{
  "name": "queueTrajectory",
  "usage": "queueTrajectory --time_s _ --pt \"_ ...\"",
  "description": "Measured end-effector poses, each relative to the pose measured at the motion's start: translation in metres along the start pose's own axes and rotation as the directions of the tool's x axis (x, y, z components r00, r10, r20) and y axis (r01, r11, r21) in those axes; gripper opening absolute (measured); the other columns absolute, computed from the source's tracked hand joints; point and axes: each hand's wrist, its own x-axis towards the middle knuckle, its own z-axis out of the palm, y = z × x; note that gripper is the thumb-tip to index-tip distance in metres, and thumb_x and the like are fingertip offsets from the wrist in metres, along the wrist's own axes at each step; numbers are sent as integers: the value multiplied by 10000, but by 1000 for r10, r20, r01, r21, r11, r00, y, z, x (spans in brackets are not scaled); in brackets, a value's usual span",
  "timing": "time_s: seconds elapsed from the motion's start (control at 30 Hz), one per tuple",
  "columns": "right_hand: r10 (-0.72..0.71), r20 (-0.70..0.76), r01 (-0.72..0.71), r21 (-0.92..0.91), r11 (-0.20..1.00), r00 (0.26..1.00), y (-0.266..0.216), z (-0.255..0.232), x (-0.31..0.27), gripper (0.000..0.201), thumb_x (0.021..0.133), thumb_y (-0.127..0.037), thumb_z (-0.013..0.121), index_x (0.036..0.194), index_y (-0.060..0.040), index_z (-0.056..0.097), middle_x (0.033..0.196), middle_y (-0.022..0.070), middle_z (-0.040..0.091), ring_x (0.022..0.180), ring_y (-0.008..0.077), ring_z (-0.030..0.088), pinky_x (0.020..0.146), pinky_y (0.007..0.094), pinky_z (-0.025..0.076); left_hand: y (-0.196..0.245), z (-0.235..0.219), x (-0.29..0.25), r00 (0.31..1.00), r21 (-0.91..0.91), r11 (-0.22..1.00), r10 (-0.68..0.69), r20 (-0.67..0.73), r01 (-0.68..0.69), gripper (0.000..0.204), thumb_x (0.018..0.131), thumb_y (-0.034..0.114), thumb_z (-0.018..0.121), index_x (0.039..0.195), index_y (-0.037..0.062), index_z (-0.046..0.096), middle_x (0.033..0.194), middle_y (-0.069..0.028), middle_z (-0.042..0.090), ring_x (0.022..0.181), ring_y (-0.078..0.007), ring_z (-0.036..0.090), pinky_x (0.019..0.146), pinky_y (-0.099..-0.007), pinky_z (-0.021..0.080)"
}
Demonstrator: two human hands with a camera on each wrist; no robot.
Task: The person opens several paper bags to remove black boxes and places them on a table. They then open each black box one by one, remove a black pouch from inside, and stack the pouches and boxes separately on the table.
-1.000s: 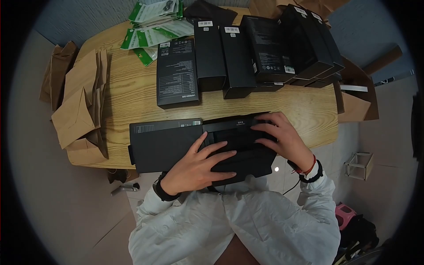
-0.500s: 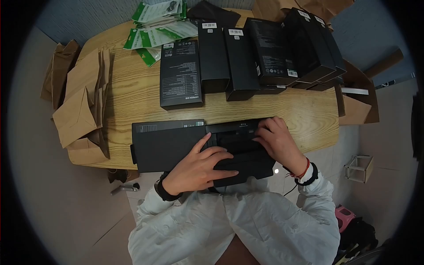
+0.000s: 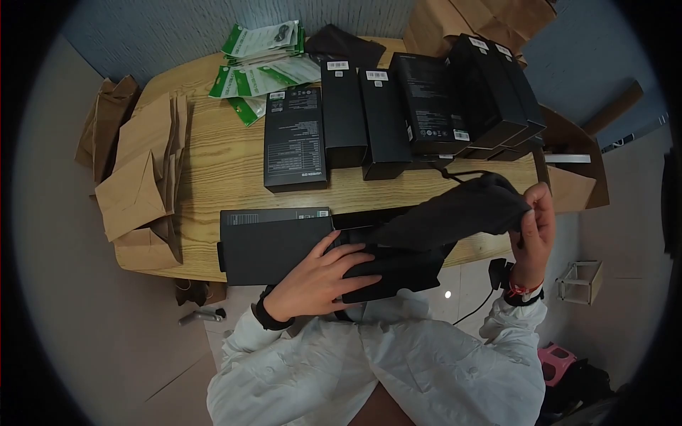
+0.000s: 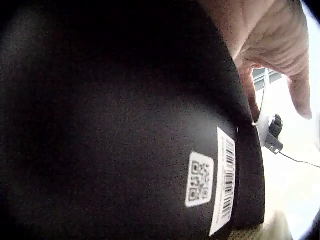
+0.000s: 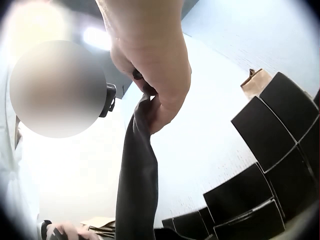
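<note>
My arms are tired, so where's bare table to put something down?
On the table, bare wood lies between the left paper bags and the nearest printed box. A thinner strip runs between the box row and the open box. Green packets and boxes crowd the back; the right hand holds a black pouch over the right side.

Blue textured wall (image 3: 177, 44) behind the wood-grained table (image 3: 222, 156), pale seamed floor (image 3: 170, 355) below it, small open frame (image 3: 594, 279) to its right, bright light (image 5: 96, 38) above its level

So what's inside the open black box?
Only dark surfaces show inside the box; the left hand and the black pouch held by the right hand hide the rest.
</note>
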Motion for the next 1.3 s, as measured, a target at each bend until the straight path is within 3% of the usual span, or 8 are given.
queueTrajectory --time_s 0.2,0.37,0.5,0.57,0.73,0.9,0.97,1.3 --pt "-154 -154 160 31 987 976 -32 -9 5 346 919 -373 577 913 -69 413 668 -63 415 517 -5 330 455 159 192 13 -19 -8 999 -67 997 -28 39 30 633 740 496 681 1272 175 561 1369 -108 444 1318 -293 384 1131 -529 180" --pt "-201 -297 218 24 976 933 -53 -36 16 214 998 -271 444 946 -63 454 683 -77 418 496 -20 278 447 155 175 20 -26 -14 995 3 996 -87 45 87 644 733 455 704 1285 162 545 1396 -96 429 1332 -279 374 1129 -545 170" --pt "-211 -260 227 34 973 942 -43 -68 8 219 991 -276 468 940 -63 461 681 -75 416 516 -15 302 467 152 200 15 -7 -10 983 77 980 -182 10 181 606 733 331 735 1282 160 544 1375 -81 458 1324 -267 386 1131 -546 162" --pt "-109 -158 127 113 985 981 -32 -87 -1 197 990 -256 479 954 -63 471 707 -61 459 574 -8 403 513 146 298 12 -2 -9 983 87 979 -185 -5 184 578 735 297 732 1269 161 556 1361 -79 472 1320 -262 392 1132 -543 162" --pt "166 -175 -134 183 974 971 1 -97 3 166 989 -225 494 960 -61 492 787 -24 549 692 20 531 623 167 422 10 1 -8 984 96 979 -175 -37 177 499 743 244 723 1219 168 596 1325 -70 507 1305 -248 409 1132 -537 171" --pt "460 -229 -372 340 864 858 76 -114 18 207 980 -230 512 991 -32 573 858 22 633 727 63 607 643 200 502 9 2 -7 983 115 977 -177 -48 181 444 745 264 731 1171 179 637 1291 -55 538 1280 -266 441 1128 -546 174" --pt "512 -213 -417 367 831 832 128 -142 16 231 972 -241 527 1015 -21 580 882 35 646 741 79 622 639 205 514 9 2 -7 983 121 976 -177 -45 181 439 748 263 731 1169 180 638 1291 -55 538 1281 -265 441 1128 -546 175" --pt "579 -198 -496 349 796 791 128 -111 10 475 842 -113 698 1204 104 479 1108 153 617 987 203 631 840 284 531 10 -1 -6 984 117 977 -176 -40 180 505 659 81 674 1136 248 673 1289 -50 545 1281 -270 440 1132 -546 178"
